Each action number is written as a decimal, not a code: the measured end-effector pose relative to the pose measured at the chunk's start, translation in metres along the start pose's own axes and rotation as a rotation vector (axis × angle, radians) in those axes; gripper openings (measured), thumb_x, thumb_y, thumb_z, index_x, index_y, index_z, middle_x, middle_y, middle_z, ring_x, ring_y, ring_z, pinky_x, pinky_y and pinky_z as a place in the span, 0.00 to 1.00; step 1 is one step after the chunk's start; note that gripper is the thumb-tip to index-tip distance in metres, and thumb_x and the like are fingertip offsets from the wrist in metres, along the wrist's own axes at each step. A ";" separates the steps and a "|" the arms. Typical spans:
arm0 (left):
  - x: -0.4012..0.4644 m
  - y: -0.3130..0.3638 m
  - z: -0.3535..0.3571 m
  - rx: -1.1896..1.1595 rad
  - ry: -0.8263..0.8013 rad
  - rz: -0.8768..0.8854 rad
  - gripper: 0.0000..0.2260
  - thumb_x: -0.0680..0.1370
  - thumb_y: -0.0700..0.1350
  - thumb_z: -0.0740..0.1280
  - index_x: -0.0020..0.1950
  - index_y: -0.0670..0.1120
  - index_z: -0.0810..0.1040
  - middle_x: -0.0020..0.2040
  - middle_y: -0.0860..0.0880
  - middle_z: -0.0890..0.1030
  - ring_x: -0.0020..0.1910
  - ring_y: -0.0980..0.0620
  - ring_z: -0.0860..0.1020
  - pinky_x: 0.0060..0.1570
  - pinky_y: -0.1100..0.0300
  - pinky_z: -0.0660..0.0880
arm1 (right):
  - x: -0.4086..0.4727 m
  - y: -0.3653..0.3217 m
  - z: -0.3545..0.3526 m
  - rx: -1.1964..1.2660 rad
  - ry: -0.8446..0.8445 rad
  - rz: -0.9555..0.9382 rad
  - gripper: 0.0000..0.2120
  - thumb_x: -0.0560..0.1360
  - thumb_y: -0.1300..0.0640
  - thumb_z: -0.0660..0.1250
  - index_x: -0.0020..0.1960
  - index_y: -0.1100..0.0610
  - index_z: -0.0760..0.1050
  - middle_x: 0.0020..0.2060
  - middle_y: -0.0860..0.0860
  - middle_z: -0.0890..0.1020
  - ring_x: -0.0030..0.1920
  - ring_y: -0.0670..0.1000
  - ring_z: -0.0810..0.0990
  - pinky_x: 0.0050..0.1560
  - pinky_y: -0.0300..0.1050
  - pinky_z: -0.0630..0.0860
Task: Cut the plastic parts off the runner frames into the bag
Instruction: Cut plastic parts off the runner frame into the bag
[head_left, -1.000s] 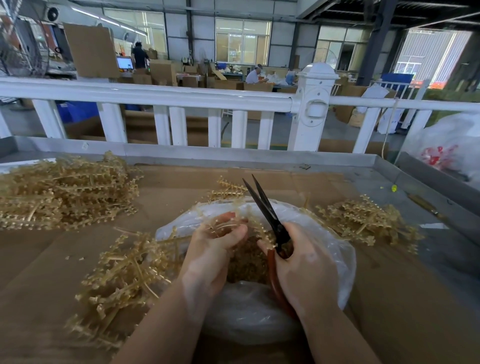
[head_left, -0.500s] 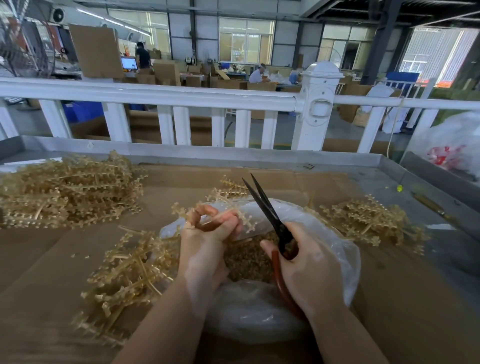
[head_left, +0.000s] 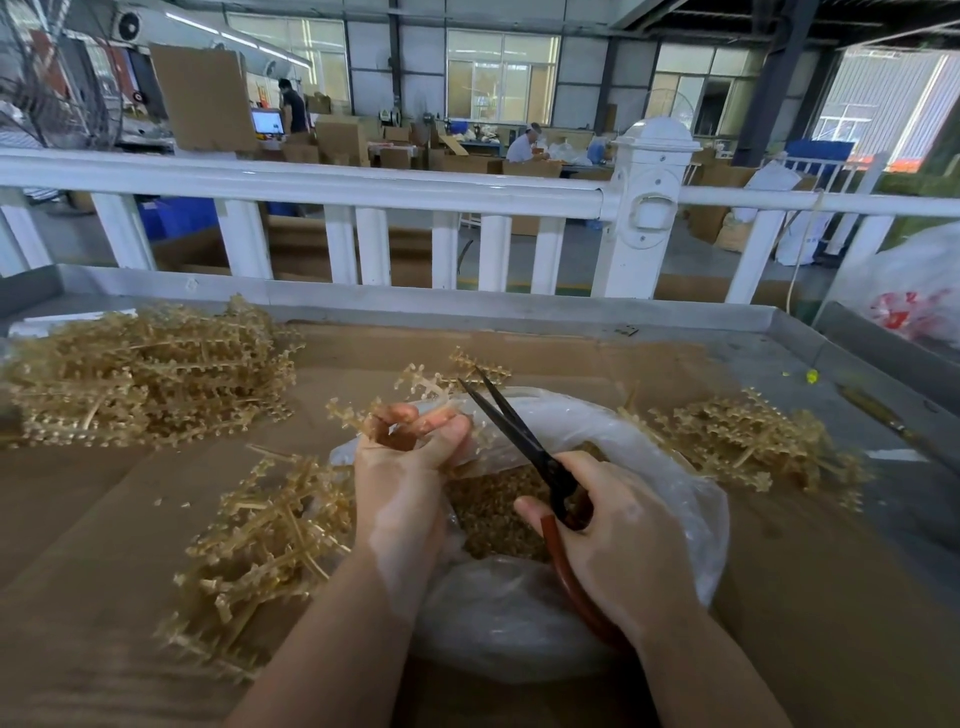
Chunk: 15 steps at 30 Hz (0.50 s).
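The runner frame (head_left: 415, 395) is pinched in the curled fingers (head_left: 447, 431) of the left hand (head_left: 402, 483) above the open bag (head_left: 691, 499), while the right hand (head_left: 618, 540) grips the parted scissors (head_left: 511, 434); I judge the next snip needs a branch between the blades.

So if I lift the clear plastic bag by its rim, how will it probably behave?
The clear plastic bag looks thin and crumpled, so it would probably be floppy and sag. The cut parts heaped inside likely pull the bottom down and could spill if it tips. Its glossy film may be slippery to the hands.
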<state>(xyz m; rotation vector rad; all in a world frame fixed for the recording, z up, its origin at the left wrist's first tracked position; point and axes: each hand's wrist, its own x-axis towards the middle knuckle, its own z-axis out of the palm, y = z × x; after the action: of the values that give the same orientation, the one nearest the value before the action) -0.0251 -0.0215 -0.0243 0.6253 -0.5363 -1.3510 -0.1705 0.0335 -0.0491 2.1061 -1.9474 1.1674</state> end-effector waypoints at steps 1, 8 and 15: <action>0.000 0.000 0.000 -0.009 0.007 -0.002 0.16 0.71 0.25 0.66 0.45 0.45 0.69 0.37 0.45 0.79 0.35 0.51 0.81 0.35 0.62 0.80 | 0.000 0.000 0.000 -0.003 -0.008 -0.005 0.18 0.69 0.34 0.61 0.49 0.44 0.75 0.38 0.41 0.77 0.43 0.44 0.75 0.43 0.40 0.73; 0.002 0.002 0.001 -0.059 0.044 -0.008 0.16 0.72 0.24 0.65 0.45 0.44 0.69 0.36 0.45 0.79 0.31 0.53 0.81 0.33 0.64 0.79 | -0.001 -0.001 -0.001 -0.031 -0.051 -0.038 0.18 0.69 0.34 0.63 0.51 0.44 0.75 0.39 0.40 0.78 0.44 0.43 0.75 0.43 0.39 0.72; -0.002 0.007 0.002 -0.060 0.071 -0.029 0.14 0.73 0.26 0.64 0.46 0.45 0.70 0.41 0.44 0.79 0.35 0.52 0.82 0.35 0.65 0.80 | -0.002 -0.003 0.000 -0.066 -0.057 -0.061 0.21 0.68 0.31 0.57 0.52 0.43 0.75 0.38 0.39 0.77 0.42 0.43 0.74 0.41 0.36 0.71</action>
<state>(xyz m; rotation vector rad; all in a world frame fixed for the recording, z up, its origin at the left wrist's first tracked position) -0.0220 -0.0187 -0.0184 0.6319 -0.4289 -1.3624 -0.1684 0.0355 -0.0486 2.1720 -1.9013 1.0292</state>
